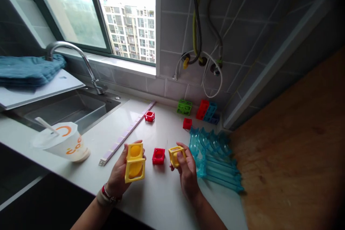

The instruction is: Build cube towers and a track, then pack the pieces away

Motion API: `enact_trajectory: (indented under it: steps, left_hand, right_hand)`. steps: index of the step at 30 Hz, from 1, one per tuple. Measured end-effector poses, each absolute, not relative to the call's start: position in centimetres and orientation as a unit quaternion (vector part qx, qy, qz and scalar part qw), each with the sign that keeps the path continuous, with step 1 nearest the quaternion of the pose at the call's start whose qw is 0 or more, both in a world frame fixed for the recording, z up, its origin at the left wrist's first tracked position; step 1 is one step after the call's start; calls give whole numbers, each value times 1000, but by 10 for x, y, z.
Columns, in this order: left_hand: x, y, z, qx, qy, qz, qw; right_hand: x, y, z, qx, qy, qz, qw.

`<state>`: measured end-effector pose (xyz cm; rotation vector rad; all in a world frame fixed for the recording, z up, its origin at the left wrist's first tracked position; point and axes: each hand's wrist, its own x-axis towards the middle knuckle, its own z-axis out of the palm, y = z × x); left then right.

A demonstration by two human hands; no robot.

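Head view: left fingers clasp two yellow cubes; right fingers, at three o'clock, pinch another cube, best kept square.

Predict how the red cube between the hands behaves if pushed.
The red cube likely slides rather than rolls, given its flat, square sides. Its open-looking frame suggests it's light for its size. Straight edges hint at stiffness, probably little flex.

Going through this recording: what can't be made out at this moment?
All in the head view:
Left hand: fingers mostly hidden behind the yellow blocks it holds.
Yellow cube: partly covered by the right hand.
Blue cloth: cut off by the left edge.
Sink: partly hidden by the white board.
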<state>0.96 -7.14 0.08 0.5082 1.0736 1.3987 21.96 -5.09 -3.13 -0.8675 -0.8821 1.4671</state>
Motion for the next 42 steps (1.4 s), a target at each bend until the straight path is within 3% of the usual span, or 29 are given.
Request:
enact_trajectory:
  steps: [7,10,14,16,21,27,29,32,33,37,42]
  left_hand:
    - [5,-89,-25,212,403,595,662]
    - [6,-88,-24,198,418,608,646]
    - [5,-85,-19,192,422,636,617]
    - [5,-85,-17,189,418,633,623]
    - [5,-88,-13,177,413,627,637]
    - [5,-86,-13,184,398,627,644]
    - [6,-86,-14,188,392,636,637]
    - [8,-85,-19,200,394,653,615]
    - [9,-85,-20,203,394,658,608]
    - [9,-86,-28,213,378,673,599]
    - [5,-87,-33,202,391,694,570]
  right_hand:
    - [219,-53,-29,-440,-535,475,543]
    - [229,-29,-8,-490,-600,354,524]
    - [247,45,29,-571,-694,157,409]
    - [254,86,40,-604,-710,122,341]
    - [261,137,38,-628,-721,116,269]
    - [249,74,44,-637,-712,68,287]
    - [235,35,53,-576,-749,143,295]
    - [208,-23,65,-439,-799,390,128]
    - [199,-39,67,-417,-804,414,92]
    - [181,-68,71,-431,-825,357,82]
    - [198,-44,82,-426,-827,360,77]
